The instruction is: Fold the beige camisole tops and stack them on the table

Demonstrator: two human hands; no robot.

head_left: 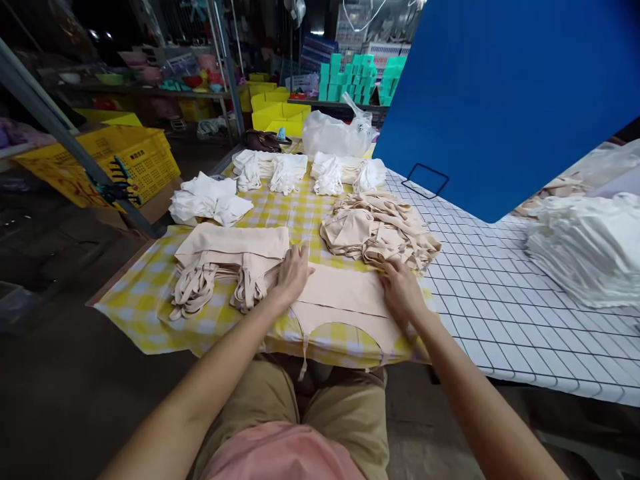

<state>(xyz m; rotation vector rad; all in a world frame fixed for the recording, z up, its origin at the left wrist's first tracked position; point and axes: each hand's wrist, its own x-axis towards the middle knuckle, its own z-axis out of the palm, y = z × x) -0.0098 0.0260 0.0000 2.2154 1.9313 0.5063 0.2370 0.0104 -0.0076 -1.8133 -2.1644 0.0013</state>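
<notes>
the beige garment [345, 300] lies flat at the near edge of the table, on the yellow checked cloth [145, 293], its thin straps hanging over the front towards the person's knees. both hands press on it. to do this well, i'd say the palms should sweep outward from the middle so no crease gets trapped, with the top edge kept straight before any fold is made, and the loose straps tucked in so they don't snag.

the left hand [293, 273] rests palm down on the garment's left end, fingers spread and flat, gripping nothing, touching the folded beige stack [230, 257] beside it. the right hand [403, 293] lies on the right end, fingers extended and slightly curled over the fabric, not closed on it, just below the loose heap of beige pieces [380, 230]. both forearms reach straight forward from the lap, elbows low, wrists nearly level with the table.

farther back sit white bundles [287, 173], a plastic bag [337, 133], and to the right a white gridded surface [500, 300].
</notes>
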